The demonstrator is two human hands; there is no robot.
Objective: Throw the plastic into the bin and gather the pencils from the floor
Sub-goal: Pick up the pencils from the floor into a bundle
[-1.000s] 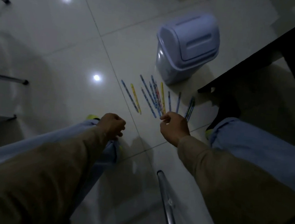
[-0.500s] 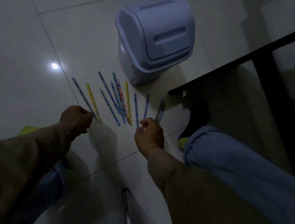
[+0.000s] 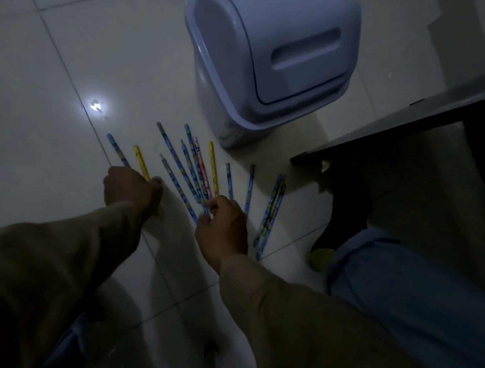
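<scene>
From the head camera, in dim light, a fan of pencils (image 3: 190,168) lies on the pale tiled floor (image 3: 54,50), their far tips pointing up toward a lidded white bin (image 3: 268,53) that stands just beyond them with its swing flap closed. The left hand (image 3: 131,191) is down on the floor at the left end of the fan, knuckles up and fingers curled over the near ends of a blue patterned pencil (image 3: 116,149) and a yellow pencil (image 3: 141,161) beside it (the curl hides whether the fingers actually pinch either one, so its grip cannot be told). The right hand (image 3: 224,230) sits at the near ends of the middle cluster, its fingertips (image 3: 211,207) bent and touching the ends of the blue and pink pencils there; whether they are closed on one is also unclear. To the right of that hand two single blue pencils lie apart, and further right a tight pair (image 3: 271,214) lies touching each other. Both forearms wear tan sleeves (image 3: 294,326), and a knee in blue trousers (image 3: 404,293) is at the right, next to a dark shoe with a yellow toe (image 3: 322,256). A dark table edge (image 3: 408,121) crosses the upper right. No plastic can be made out.
</scene>
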